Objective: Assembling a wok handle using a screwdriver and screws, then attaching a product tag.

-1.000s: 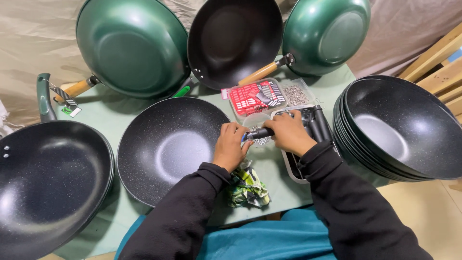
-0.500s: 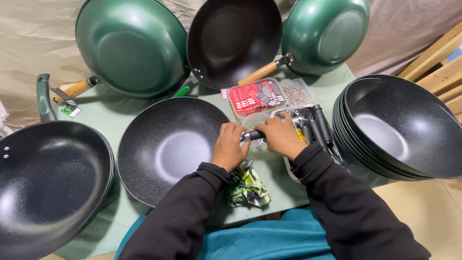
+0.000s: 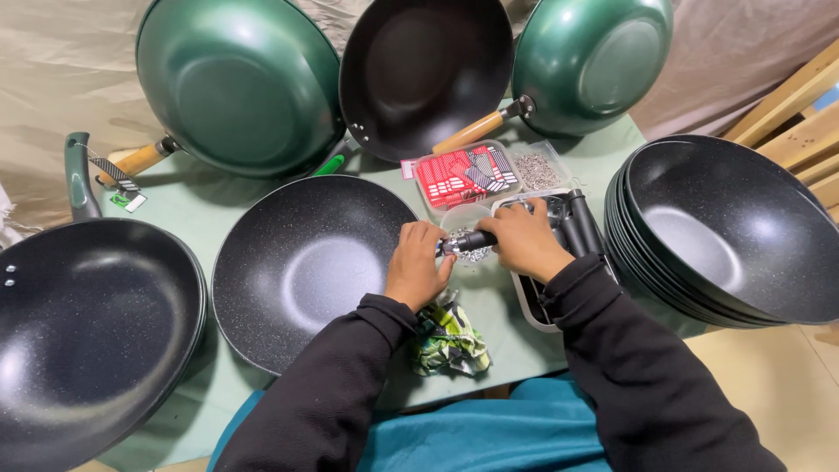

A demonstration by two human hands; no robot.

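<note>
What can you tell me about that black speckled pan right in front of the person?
The black speckled pan is round and shallow, with a glossy, pale-flecked coating that looks non-stick. It lies open side up on the pale green table. The left hand rests at its right rim, where the right hand holds a black handle.

Left hand [image 3: 418,273] and right hand [image 3: 527,240] curled, nearly meeting

Black handle [image 3: 472,239] half-hidden under hands
</note>
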